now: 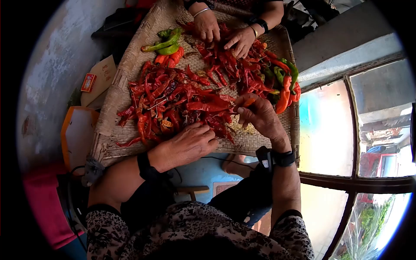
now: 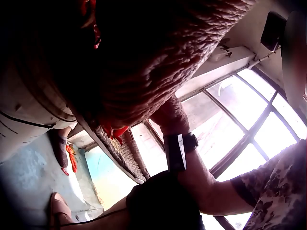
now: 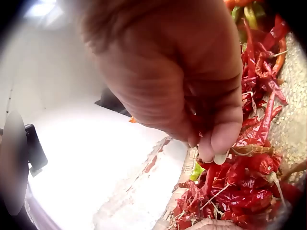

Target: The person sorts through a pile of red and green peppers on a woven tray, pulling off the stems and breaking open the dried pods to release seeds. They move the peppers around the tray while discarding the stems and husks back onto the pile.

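Note:
A heap of dried red chilies point(image 1: 164, 95) covers the near half of a woven tray point(image 1: 125, 60). At its near edge my left hand point(image 1: 186, 145) lies with the fingertips down among the chilies, hidden from the head view; I cannot tell whether they grip one. My right hand point(image 1: 260, 115) is raised over the tray's right side, thumb and fingers pinched together on a chili point(image 1: 250, 102), of which a small orange-red part shows. In the right wrist view, the fingertips of this right hand point(image 3: 192, 81) meet just above wrinkled red chilies point(image 3: 240, 191).
Across the tray another person's two hands point(image 1: 207, 28) work in a second heap. Green peppers point(image 1: 167, 41) lie at the back left, and orange-red peppers point(image 1: 284, 95) at the right rim. Pale seeds point(image 1: 240, 128) are scattered on the weave. A window point(image 1: 355, 125) stands close on the right.

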Available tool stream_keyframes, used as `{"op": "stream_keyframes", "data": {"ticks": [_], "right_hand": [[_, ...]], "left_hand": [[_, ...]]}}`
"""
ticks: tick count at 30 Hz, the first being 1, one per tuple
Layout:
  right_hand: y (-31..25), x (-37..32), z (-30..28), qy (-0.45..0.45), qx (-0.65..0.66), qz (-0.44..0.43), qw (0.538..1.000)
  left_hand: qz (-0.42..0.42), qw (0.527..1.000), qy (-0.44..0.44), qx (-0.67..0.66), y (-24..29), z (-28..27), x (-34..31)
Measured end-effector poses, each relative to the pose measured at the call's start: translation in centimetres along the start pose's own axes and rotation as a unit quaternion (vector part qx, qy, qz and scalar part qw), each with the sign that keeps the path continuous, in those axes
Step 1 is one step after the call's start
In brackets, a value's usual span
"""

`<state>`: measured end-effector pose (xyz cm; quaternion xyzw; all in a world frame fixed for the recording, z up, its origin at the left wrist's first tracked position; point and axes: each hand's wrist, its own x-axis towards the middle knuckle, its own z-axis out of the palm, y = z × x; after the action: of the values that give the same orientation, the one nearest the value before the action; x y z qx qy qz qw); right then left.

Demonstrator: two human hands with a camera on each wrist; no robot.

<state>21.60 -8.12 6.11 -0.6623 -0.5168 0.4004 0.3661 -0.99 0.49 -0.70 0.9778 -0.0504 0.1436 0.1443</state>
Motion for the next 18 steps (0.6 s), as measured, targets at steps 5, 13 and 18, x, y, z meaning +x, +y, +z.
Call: {"op": "stream_keyframes", "data": {"ticks": [5,13,18], "right_hand": [[-0.1,0.3,-0.7,0.038,-0.070,0.028,0.996],[0.0,1.4,-3.5,0.207,0.108,-0.010,0.972],[3.1,3.7,-4.7,0.320,-0.224,-0.066,0.918]], "left_hand": [[0.003,1.000,-0.009,-0.001,-0.1,0.0,0.2],[0.014,1.000,0.015,0.012,-0.1,0.6,-0.1],[0.007,1.000,0.023,0.008,-0.2,0.3,-0.1]]}}
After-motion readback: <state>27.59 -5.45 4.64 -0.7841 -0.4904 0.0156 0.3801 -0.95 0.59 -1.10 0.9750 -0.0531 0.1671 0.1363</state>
